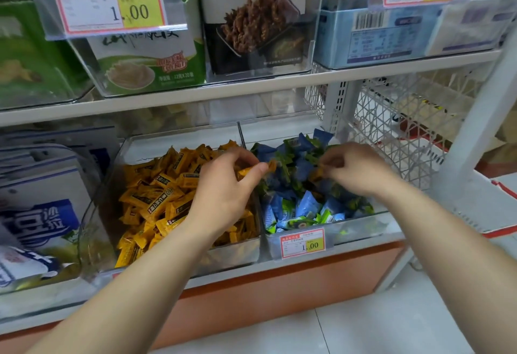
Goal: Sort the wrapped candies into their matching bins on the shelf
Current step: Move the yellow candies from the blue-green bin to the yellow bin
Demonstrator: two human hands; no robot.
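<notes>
Two clear bins stand side by side on the lower shelf. The left bin (92,213) is full of yellow wrapped candies (156,197). The right bin (361,227) holds blue and green wrapped candies (305,205). My left hand (223,185) hovers over the divider between the bins and pinches a yellow candy (253,170) between thumb and fingers. My right hand (355,169) reaches into the right bin, its fingertips curled round a small yellow-orange candy (321,166) among the blue ones.
A price tag (302,242) hangs on the front of the right bin. Blue and white packets (39,213) fill the bin at the left. A white wire basket (391,129) stands to the right. Boxed snacks (151,54) sit on the upper shelf (195,96).
</notes>
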